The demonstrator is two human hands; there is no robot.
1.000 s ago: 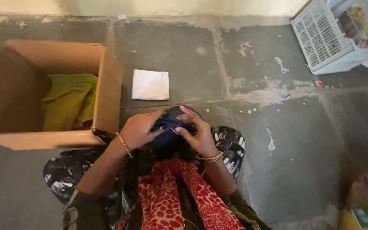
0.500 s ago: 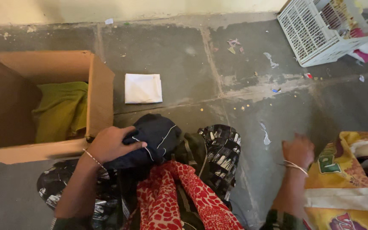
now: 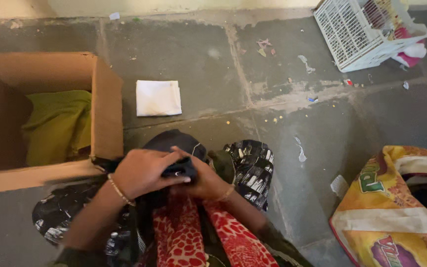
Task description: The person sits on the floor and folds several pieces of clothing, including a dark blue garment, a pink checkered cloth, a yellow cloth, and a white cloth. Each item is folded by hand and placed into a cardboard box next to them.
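Our right hand (image 3: 204,179) has come back from the yellow sack (image 3: 396,217); with our left hand (image 3: 142,170), it grips the dark garment (image 3: 176,146) in our lap, beside the cardboard box (image 3: 107,111). Beyond lies a white cloth (image 3: 158,98).

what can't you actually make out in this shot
Head view only:
- Dark garment: its kind and full shape, bunched on the lap under the left hand and right hand.
- Right hand's fingers: covered by the left hand and the cloth.
- Cardboard box: its left part is cut off by the frame edge; anything under the green cloth is hidden.
- White basket: contents cut off at the top edge.
- Yellow printed bag: cut off at the right and bottom edges.
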